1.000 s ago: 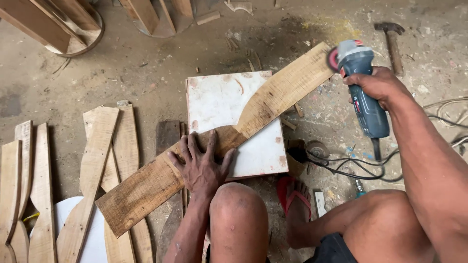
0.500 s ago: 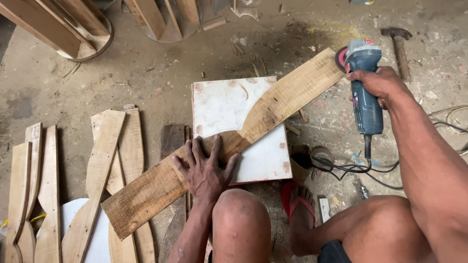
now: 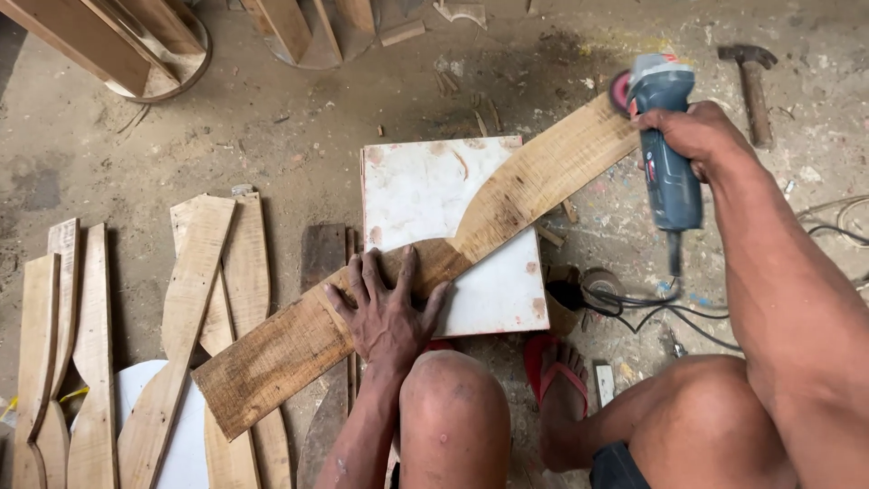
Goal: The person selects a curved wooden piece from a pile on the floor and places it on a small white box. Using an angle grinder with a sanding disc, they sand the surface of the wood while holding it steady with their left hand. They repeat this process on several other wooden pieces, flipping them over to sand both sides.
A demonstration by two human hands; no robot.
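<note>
lying diagonally across white square board (image 3: 425,190): long curved wooden plank (image 3: 507,204), unmoved. left hand (image 3: 387,308) still pressing it, fingers spread flat. right hand (image 3: 692,131) wrapped around blue angle grinder (image 3: 665,149), disc still at plank's far end.

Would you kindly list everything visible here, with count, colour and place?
plank: one, brown, slanting across the white board, left hand pressing it
white board: one, white, stained, on the floor under the plank
grinder: one, blue, at the plank's upper end, in the right hand
hammer: one, dark head, wooden handle, floor top right
cut slats: several, pale brown, floor at left
cables: several, black, floor below the grinder
sandal: one, red, on the foot
timber pieces: several, brown, top edge
floor: grey, dusty
left hand: flat on the plank, fingers spread
right hand: gripping the grinder
</note>
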